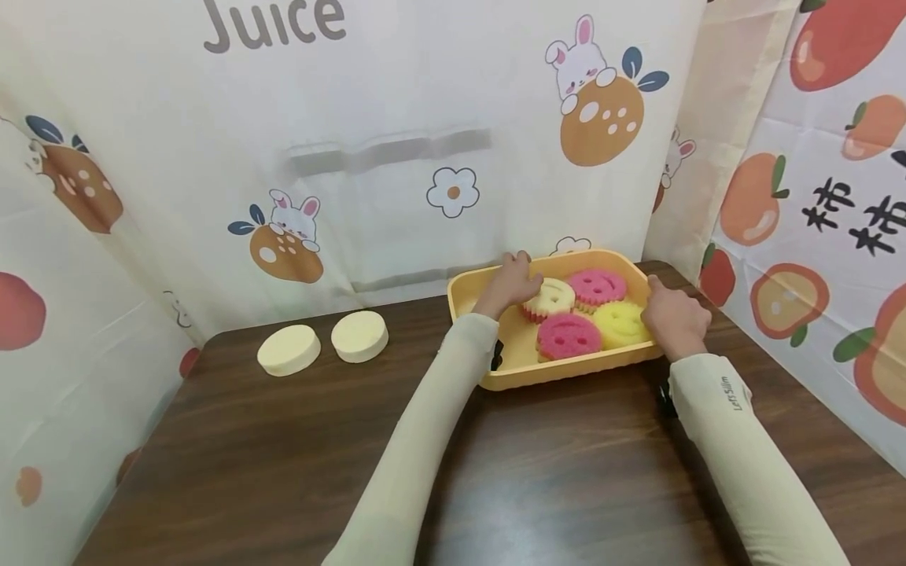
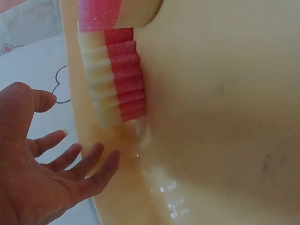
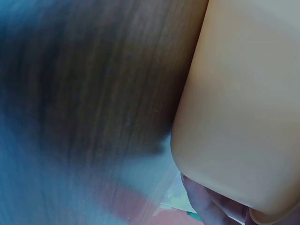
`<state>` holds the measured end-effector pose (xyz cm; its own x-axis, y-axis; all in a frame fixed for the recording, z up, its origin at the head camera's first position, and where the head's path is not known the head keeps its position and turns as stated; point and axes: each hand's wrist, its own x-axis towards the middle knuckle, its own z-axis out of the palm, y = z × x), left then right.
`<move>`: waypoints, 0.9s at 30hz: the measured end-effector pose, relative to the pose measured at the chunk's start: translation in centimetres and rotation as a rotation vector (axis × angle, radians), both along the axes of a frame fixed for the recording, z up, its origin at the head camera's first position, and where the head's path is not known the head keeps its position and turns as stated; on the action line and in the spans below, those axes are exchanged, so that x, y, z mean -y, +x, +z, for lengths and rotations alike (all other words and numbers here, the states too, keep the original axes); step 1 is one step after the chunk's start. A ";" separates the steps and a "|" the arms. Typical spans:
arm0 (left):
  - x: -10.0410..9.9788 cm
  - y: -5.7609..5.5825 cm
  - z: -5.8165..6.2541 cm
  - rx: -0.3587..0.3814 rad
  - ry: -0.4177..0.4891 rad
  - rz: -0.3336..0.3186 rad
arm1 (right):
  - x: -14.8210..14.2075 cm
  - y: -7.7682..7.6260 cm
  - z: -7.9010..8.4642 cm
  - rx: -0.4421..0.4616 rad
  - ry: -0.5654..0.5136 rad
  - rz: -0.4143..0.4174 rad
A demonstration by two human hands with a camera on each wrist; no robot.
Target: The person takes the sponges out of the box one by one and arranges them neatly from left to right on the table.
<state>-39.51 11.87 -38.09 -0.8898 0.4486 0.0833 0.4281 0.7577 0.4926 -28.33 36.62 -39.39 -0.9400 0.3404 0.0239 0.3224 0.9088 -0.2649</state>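
While gripping the yellow tray at its right end with the right hand, holds the left hand loosely spread at the tray's back-left side, just beside the cream-and-red sponge lying inside with two pink sponges and a yellow sponge.

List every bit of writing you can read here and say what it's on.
"Juice": white back curtain.
"柿", twice: fruit-print curtain at right; a dark mark above is cut off by the picture's edge.
"Lets Slim", as best I can tell: right sleeve; too small to be sure of the spelling.
No lettering visible on the yellow tray or smiley-face sponges.
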 end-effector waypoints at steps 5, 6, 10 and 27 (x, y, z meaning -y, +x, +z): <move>0.0 -0.1 0.3 -0.005 -0.031 0.001 | 0.2 -0.2 0.4 0.011 -0.002 -0.012; 0.0 -0.1 0.3 -0.003 -0.042 -0.001 | 0.3 -0.2 0.5 0.018 -0.003 -0.013; 0.0 0.0 0.2 -0.003 -0.077 -0.018 | 0.3 -0.4 0.5 0.035 -0.006 -0.010; -0.7 -0.1 -1.0 0.027 -0.190 -0.027 | 0.1 0.3 0.1 0.026 -0.013 0.021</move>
